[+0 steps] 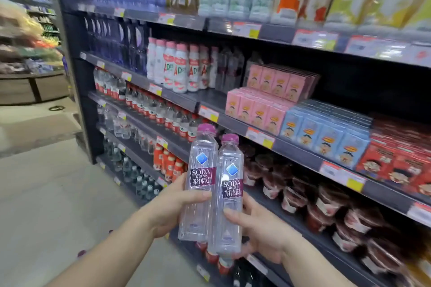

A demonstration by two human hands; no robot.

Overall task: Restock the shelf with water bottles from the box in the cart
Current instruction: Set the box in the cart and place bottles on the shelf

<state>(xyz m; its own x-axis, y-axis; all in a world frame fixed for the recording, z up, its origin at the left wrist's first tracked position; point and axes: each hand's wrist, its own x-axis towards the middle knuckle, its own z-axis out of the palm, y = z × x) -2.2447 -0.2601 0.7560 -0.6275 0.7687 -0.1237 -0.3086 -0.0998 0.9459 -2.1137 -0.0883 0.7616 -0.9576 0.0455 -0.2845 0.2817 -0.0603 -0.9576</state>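
Now the left hand (170,207) and right hand (261,228) are each gripping one purple-capped soda water bottle (201,179), (229,196), touching and upright before the shelf (300,154), likely mid-carry and needing a matching row to be found.

Two water bottles (211,196) of clear, glossy plastic, smooth-walled, with glossy purple labels and ribbed purple plastic caps (206,128). Shelf (300,154) boards of dark matt metal. Pink cartons (256,109) and blue cartons (326,137) of smooth printed card under shiny film wrap. Pale, smooth floor (58,193), faintly glossy.
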